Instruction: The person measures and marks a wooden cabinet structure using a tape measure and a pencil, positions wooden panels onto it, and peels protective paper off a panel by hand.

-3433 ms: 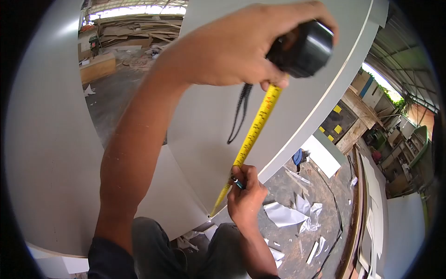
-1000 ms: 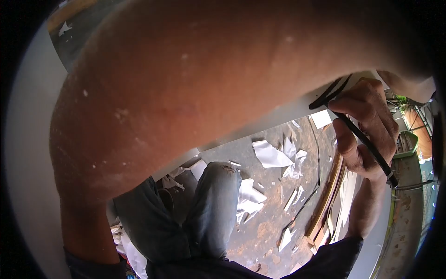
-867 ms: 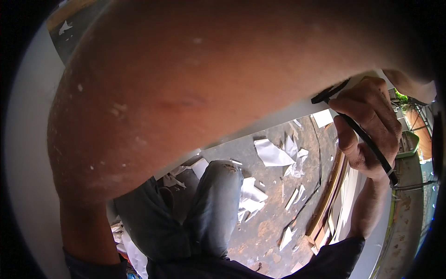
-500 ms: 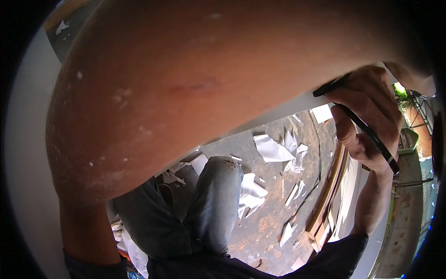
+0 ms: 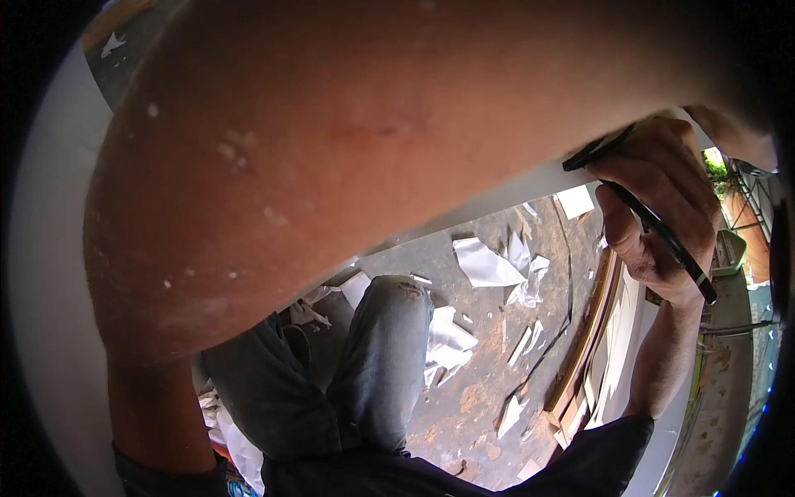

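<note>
My left arm crosses the top of the view from lower left to upper right, very close to the camera. Only a small part of my left hand (image 5: pixel 733 139) shows at the far right, with its fingers hidden. Beneath that forearm, my right hand (image 5: pixel 667 199) is closed around a slim black pen-like tool (image 5: pixel 662 232). One end of the tool points down past the wrist; a wider black part (image 5: pixel 598 153) shows at the fingertips, partly covered by the forearm. A white panel (image 5: pixel 513 197) lies behind the forearm, close to the right hand's fingers.
Torn white scraps (image 5: pixel 489 263) litter the dirty grey floor (image 5: pixel 472 398). My bent knee in jeans (image 5: pixel 385 356) is below. Long strips of board (image 5: pixel 592 348) lie on the right, near a green container (image 5: pixel 729 253). More white surface (image 5: pixel 54 215) runs down the left side.
My right hand and the black tool have shifted very slightly right and down. The left forearm has moved a little to the right. The grip looks the same.
</note>
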The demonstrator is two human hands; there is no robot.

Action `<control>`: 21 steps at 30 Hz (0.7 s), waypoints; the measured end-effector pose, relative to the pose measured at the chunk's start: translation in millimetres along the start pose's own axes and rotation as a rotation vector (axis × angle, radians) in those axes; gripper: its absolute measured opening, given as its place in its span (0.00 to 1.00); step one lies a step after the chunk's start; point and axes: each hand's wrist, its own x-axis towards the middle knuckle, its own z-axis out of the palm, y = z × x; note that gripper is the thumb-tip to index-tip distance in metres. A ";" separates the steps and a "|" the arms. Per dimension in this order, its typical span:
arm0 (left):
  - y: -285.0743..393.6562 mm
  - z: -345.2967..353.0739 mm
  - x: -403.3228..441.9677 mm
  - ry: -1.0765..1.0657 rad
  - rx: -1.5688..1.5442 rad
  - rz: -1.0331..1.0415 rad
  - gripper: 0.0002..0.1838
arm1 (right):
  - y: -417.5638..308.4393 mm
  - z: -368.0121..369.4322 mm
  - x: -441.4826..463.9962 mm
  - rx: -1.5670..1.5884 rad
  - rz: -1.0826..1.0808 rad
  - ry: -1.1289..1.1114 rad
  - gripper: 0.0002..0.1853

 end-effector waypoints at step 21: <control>-10.1 6.2 -0.7 0.011 -0.008 0.016 0.27 | 6.3 0.9 0.9 -0.153 -0.081 -0.072 0.20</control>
